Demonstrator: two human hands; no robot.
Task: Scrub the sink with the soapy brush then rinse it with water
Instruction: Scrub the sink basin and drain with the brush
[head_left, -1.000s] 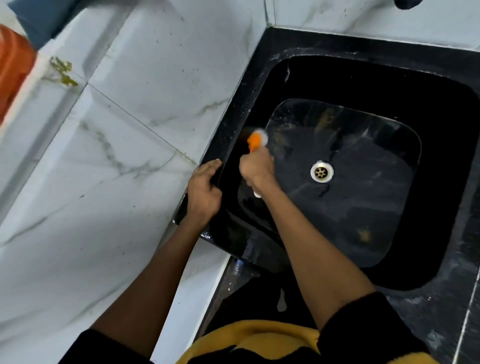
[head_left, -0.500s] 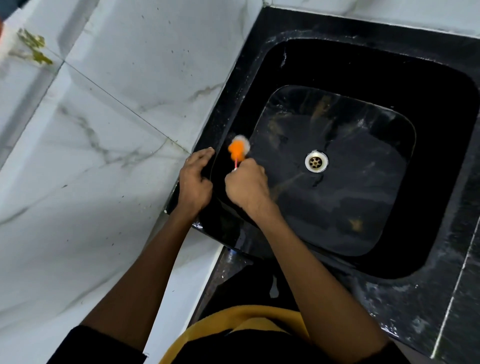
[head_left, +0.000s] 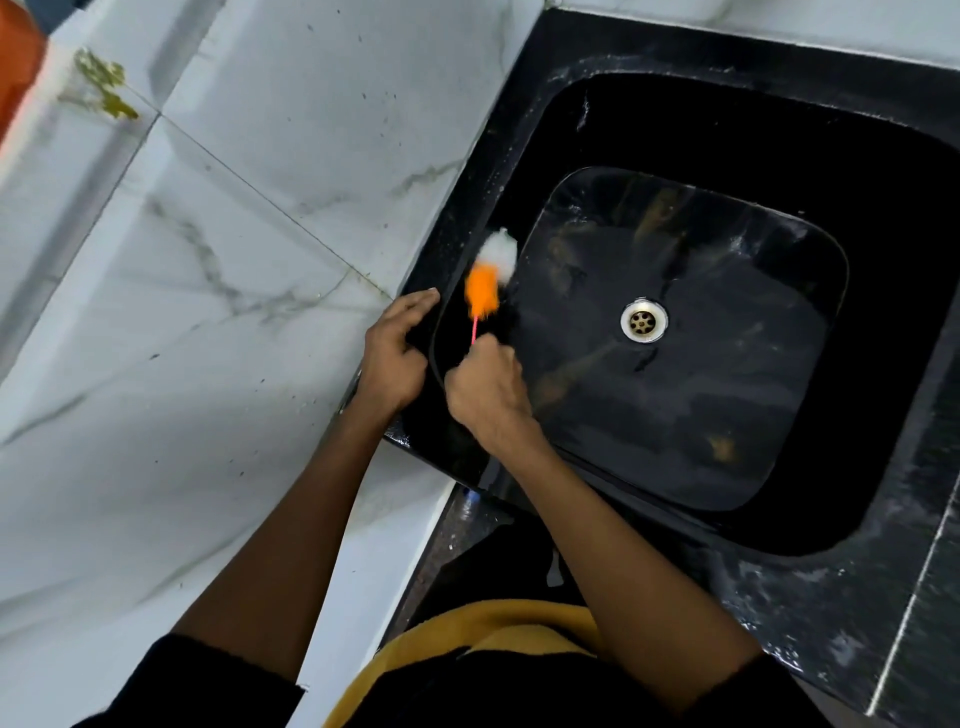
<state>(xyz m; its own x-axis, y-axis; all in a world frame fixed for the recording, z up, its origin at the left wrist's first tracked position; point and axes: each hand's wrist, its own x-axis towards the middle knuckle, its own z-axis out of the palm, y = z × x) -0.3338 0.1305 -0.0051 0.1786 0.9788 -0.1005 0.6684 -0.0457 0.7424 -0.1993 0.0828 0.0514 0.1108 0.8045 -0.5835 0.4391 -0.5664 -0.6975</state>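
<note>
Since 1 s ago the brush (head_left: 488, 275) has slid from the basin floor edge up the sink's (head_left: 675, 62) left wall, w/ more of its thin pink stem showing; head is motion-blurred, so prob. mid-stroke. I'd judge scrubbing is on the left side now, rinse not begun (no running water seen).

Right hand (head_left: 485, 389) is fisted round the stem, head orange w/ white foam at the tip, touching the left wall. Left hand (head_left: 397, 353) is curled over the sink's left rim, holding nothing else, approx. where it was before.

Sink holds no dishes: just a wet film, faint brownish smears on the floor, and the metal drain (head_left: 644, 321) mid-basin, open. The marble desk (head_left: 208, 312) to the left is speckled w/ specks.
</note>
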